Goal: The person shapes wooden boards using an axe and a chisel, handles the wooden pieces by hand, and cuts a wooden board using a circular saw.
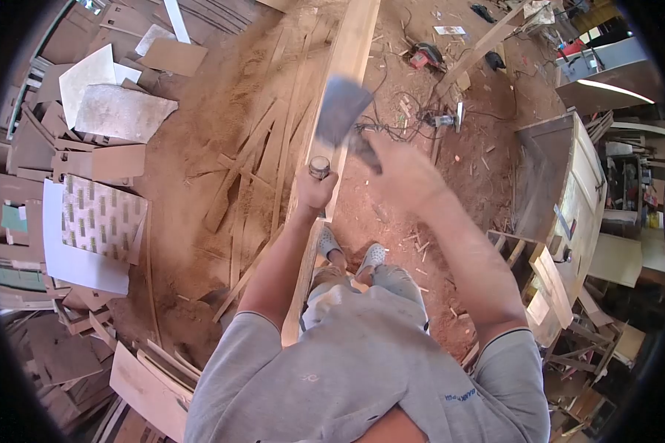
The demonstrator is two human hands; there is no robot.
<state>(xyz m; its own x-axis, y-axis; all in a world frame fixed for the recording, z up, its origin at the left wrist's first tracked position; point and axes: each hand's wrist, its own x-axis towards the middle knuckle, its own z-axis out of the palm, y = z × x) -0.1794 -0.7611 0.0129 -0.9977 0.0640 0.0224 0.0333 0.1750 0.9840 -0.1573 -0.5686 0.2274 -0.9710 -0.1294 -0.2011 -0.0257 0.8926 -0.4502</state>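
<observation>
Mallet raised, handled tool upright over the beam

Left hand (316,190): grip narrow, closed around the handled tool (319,168). Its round, metal-ringed top shows above the fist. Lower end mostly hidden; contact with the wood cannot be told.

Right hand (403,173): blurred, grip closed on the dark handle of the mallet (342,111). Mallet head is broad, grey and smeared by motion, apart from the tool's top and beyond it in view.

Beam (355,40): long, pale wood, running from the top of view down to the left hand. A further length of wood lies near the left forearm.

Ground: reddish and dusty. Loose wooden strips (290,122) lie left of the beam. To the right, a red power tool (425,57) and tangled cords (395,133). Farther right, a wooden cabinet (585,173). Far left, stacked boards and a patterned sheet (100,214). Grey clogs (373,256) on the feet, below the beam's near end.
</observation>
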